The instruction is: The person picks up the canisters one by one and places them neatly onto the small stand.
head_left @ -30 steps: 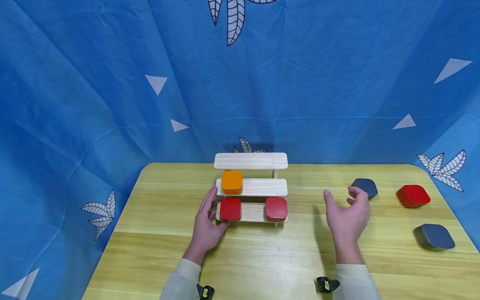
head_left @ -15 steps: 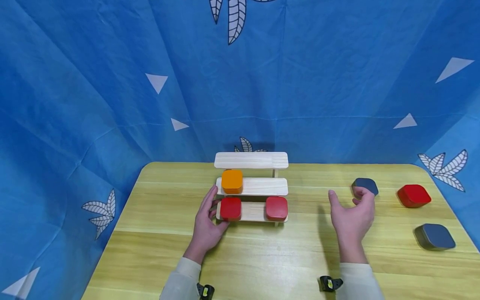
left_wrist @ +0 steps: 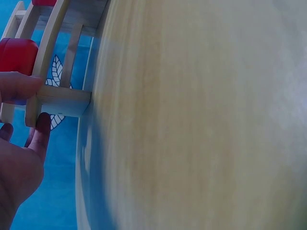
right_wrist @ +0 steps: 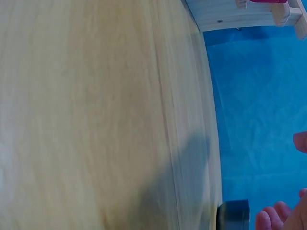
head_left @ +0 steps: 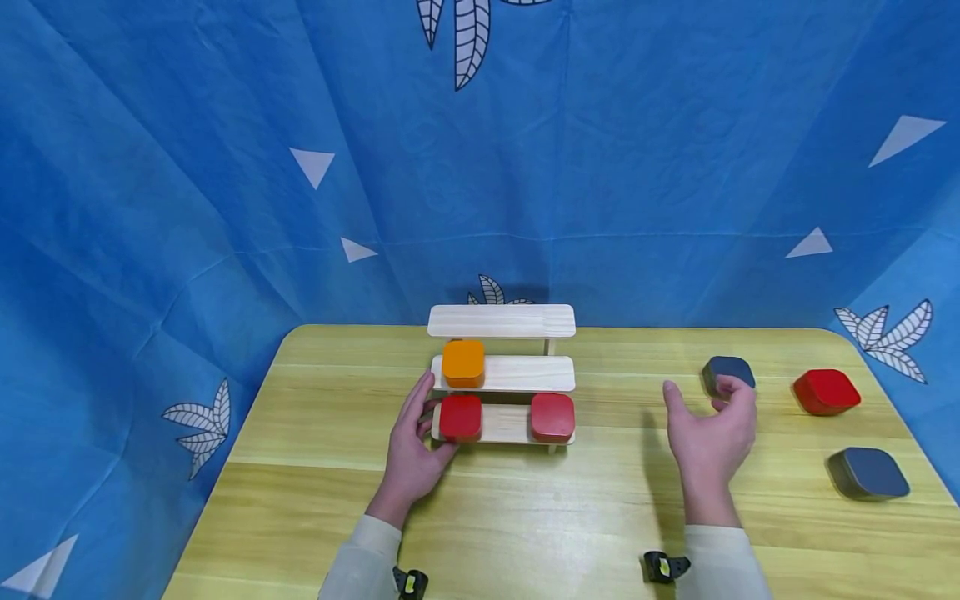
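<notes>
A small three-tier wooden shelf (head_left: pixel 502 322) stands at the back of the table. Its middle tier carries an orange rounded block (head_left: pixel 463 363); on the lowest tier sit a red block (head_left: pixel 461 418) at the left and another red block (head_left: pixel 552 418) at the right. My left hand (head_left: pixel 414 454) grips the left end of the lowest tier, thumb in front and fingers behind, as the left wrist view shows. Held in the air right of the shelf, my right hand (head_left: pixel 712 433) is empty, thumb and fingers spread apart. Just beyond its fingertips lies a dark blue block (head_left: pixel 727 375).
Toward the table's right edge lie a red block (head_left: pixel 827 392) and, nearer, a dark grey-blue block (head_left: pixel 868 474). A blue patterned cloth (head_left: pixel 637 167) hangs behind the wooden table (head_left: pixel 540 525).
My right hand has moved a little to the right, closer to the dark blue block. The left hand and the blocks have stayed in place.
</notes>
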Demonstrator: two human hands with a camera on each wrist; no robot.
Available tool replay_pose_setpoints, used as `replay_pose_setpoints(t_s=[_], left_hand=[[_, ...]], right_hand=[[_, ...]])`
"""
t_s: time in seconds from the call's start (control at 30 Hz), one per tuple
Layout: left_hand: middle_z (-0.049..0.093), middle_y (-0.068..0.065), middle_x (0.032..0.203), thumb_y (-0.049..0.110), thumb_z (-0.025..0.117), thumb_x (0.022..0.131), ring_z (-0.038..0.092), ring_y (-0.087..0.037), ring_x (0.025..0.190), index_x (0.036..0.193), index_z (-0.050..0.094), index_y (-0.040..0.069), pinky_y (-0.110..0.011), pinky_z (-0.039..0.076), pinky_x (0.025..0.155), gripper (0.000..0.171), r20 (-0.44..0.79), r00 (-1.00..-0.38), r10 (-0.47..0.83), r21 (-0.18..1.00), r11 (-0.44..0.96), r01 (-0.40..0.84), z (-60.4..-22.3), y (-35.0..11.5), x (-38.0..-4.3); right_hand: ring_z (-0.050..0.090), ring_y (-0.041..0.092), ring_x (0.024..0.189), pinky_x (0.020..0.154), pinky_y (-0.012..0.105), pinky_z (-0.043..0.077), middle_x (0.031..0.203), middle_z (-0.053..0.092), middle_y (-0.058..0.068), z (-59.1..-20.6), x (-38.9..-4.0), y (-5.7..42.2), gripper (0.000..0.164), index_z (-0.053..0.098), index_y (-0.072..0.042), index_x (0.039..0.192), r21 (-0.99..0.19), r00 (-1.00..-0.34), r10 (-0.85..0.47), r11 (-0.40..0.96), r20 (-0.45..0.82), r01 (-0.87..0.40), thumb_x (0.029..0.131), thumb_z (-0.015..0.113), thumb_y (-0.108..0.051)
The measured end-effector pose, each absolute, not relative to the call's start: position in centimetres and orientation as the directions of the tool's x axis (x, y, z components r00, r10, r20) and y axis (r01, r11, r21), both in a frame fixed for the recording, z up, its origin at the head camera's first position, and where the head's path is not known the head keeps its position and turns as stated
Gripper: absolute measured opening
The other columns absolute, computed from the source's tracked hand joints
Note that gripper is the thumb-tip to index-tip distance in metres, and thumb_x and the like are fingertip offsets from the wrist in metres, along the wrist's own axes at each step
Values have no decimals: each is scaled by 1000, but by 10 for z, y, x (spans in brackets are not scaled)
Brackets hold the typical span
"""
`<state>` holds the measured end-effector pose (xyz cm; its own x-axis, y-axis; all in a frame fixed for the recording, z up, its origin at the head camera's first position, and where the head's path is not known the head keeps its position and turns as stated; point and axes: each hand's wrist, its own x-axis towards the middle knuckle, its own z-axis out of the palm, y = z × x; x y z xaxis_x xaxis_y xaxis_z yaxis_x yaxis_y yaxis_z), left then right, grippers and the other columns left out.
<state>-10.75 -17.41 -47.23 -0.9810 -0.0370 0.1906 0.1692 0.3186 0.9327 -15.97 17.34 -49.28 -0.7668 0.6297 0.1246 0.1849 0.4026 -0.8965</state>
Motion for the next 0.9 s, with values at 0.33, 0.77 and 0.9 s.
replay_pose_setpoints(t_s=[0.33,0.77,0.9], left_hand=[[28,-15,160,-23,73,74,48,-41,126,154,31,-2,-54,45,101,92,202,-978,-40,931,319,180,-473,-174,-107],[27,-15,160,-24,72,73,48,-43,126,154,31,-1,-55,44,101,93,196,-980,-39,934,311,175,-473,-174,-107],[27,-16,160,-24,73,73,48,-43,125,154,31,-2,-55,45,101,94,203,-978,-40,930,320,180,-475,-174,-108]], right_hand=[[51,35,113,90,49,37,129,51,15,-496,-161,180,68,46,-5,136,-892,-748,655,397,111,214,85,78,-38],[50,31,116,90,45,37,134,49,11,-498,-163,188,71,44,-8,138,-897,-738,672,362,61,255,84,77,-40],[50,31,117,92,45,38,136,48,10,-497,-164,190,71,43,-9,139,-898,-735,676,351,47,266,84,77,-40]])
